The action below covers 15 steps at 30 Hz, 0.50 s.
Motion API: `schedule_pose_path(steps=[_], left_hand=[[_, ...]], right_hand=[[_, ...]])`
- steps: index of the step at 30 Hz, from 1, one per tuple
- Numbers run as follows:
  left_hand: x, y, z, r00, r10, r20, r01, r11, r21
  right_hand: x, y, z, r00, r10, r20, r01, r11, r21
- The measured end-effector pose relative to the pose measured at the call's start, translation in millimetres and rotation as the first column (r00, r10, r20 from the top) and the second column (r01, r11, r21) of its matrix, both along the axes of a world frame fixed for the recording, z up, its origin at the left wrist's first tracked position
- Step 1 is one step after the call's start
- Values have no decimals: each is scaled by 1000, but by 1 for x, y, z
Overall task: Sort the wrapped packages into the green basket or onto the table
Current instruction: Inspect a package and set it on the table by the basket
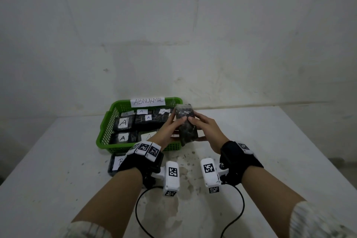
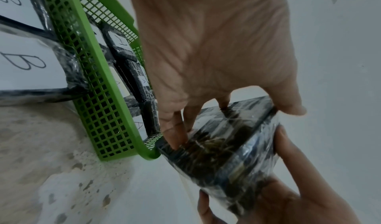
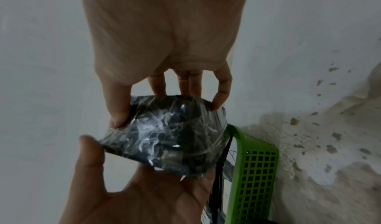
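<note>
A dark package wrapped in clear film [image 1: 185,124] [image 2: 222,142] [image 3: 164,136] is held upright above the table, just right of the green basket [image 1: 104,131] [image 2: 103,84] [image 3: 255,175]. My left hand [image 1: 170,127] [image 2: 206,64] grips its left side with fingers and thumb. My right hand [image 1: 204,131] [image 3: 163,40] grips its right side, thumb on the front face. No label shows on the held package. Several packages marked A [image 1: 123,122] lie in the basket, which carries a paper sign reading ABNORMAL [image 1: 148,101].
Two packages marked B [image 1: 116,163] [image 2: 31,61] lie on the white table [image 1: 270,150] in front of the basket, partly behind my left wrist. Stains and specks mark the table's middle [image 1: 185,164]. A bare wall stands close behind.
</note>
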<state>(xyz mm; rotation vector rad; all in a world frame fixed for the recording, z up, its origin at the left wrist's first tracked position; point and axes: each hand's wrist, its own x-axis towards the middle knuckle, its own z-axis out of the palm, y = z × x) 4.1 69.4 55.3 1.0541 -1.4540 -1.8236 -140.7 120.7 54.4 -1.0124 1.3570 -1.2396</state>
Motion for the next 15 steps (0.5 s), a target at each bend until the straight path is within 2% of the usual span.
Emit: schedule_pose_path(steps=[2, 8, 15], left_hand=[[3, -2, 2, 1000, 22, -21, -22, 1000, 9], [1, -3, -1, 999, 23, -27, -22, 999, 28], [2, -4, 2, 999, 25, -31, -24, 1000, 11]], right_hand=[[0, 0, 0, 999, 34, 16, -34, 999, -19], [3, -8, -2, 995, -27, -98, 14, 991, -135], [1, -10, -12, 985, 53, -164, -69, 994, -89]])
